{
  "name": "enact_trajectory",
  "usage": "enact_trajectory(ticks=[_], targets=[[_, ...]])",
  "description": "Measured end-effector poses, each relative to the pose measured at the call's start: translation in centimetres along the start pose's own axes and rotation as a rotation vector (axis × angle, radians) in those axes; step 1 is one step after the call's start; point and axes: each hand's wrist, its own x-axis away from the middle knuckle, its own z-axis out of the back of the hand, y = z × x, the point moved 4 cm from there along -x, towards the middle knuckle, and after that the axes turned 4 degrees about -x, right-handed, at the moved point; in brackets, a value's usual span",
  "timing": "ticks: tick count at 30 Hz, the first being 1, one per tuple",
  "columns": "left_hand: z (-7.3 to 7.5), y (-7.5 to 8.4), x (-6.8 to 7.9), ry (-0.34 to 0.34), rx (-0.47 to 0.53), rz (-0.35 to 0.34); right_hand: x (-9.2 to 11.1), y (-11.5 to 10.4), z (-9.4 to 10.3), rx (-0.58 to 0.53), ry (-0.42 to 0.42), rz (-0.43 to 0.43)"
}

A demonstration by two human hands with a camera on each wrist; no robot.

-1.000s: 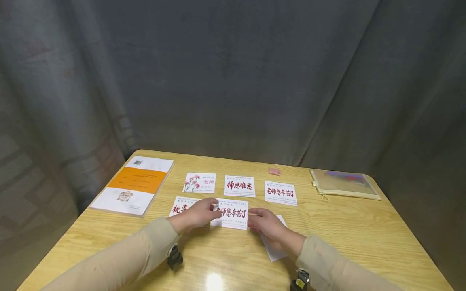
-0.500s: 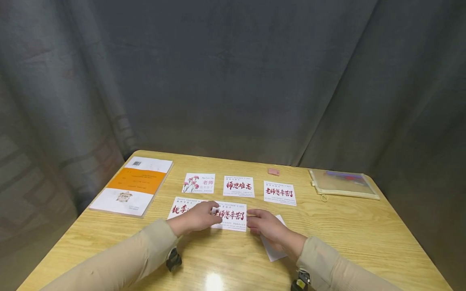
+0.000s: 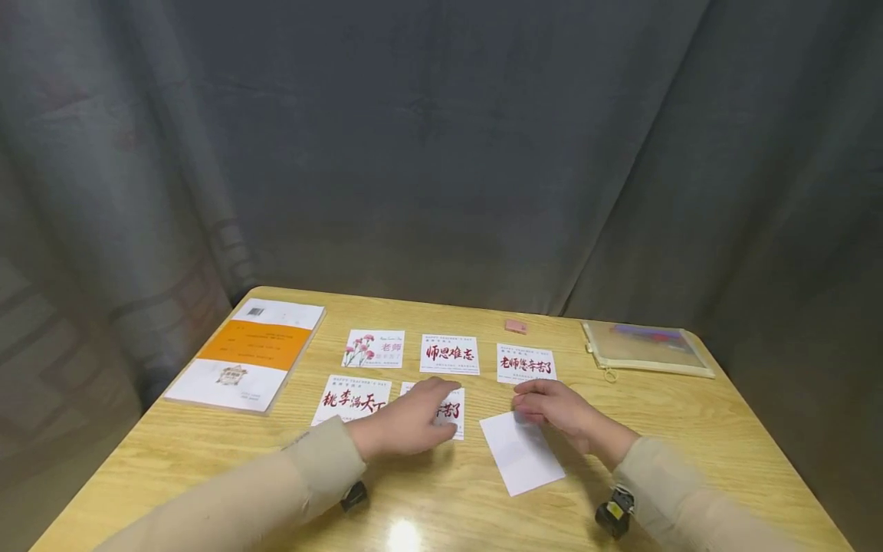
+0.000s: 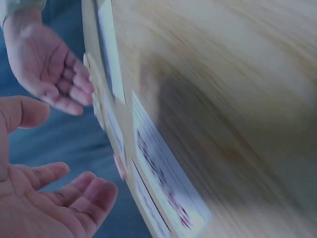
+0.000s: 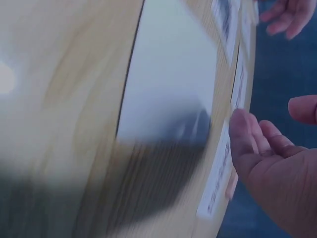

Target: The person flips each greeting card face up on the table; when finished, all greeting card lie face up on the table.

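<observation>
My left hand [image 3: 414, 418] hovers over the lower middle card [image 3: 451, 410] with red lettering, covering its left part. Its fingers are loosely bent and hold nothing. My right hand [image 3: 569, 414] is above the far right corner of a blank white card [image 3: 522, 456] and casts a shadow on it. In the right wrist view its relaxed fingers [image 5: 247, 131] stand off the white card [image 5: 166, 74]. Left of the left hand lies another red-lettered card [image 3: 350, 395]. Behind them, a flower card [image 3: 366, 349] and two red-lettered cards, one middle [image 3: 450, 354] and one right [image 3: 526, 363], form a row.
A white and orange book [image 3: 248, 353] lies at the table's left edge. At the far right is a translucent zip pouch [image 3: 648, 349]. A small pink block [image 3: 515, 326] sits near the back edge, before a grey curtain [image 3: 441, 153].
My right hand has moved off the lower middle card's right edge, to the right, uncovering the white card. My left hand has shifted right over the lower middle card, uncovering more of the card beside it.
</observation>
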Motion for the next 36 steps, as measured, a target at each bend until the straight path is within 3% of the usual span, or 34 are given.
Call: enact_trajectory(ticks=[5,13,20,24,29,36], targets=[[-1.8,2.9,-1.2,-0.087,-0.165,-0.088,0.5,0.8,2.3,0.087,-0.033,-0.013],[-5.0,6.7,-2.4,-0.240,-0.337,-0.284,1.0,2.0,3.4,0.169,-0.044,-0.058],[-6.9,7.6,-2.4,-0.365,-0.556,-0.295,1.2,2.2,3.4,0.212,-0.046,-0.066],[-7.2,7.4,-2.4,-0.375,-0.658,-0.275,1.1,1.7,3.0,0.247,-0.073,-0.051],[-7.3,7.2,-2.4,-0.368,-0.619,-0.264,1.1,1.7,3.2,0.203,-0.100,-0.106],[-7.0,7.0,-2.4,-0.335,-0.447,-0.231,0.9,2.4,3.9,0.061,-0.079,-0.099]])
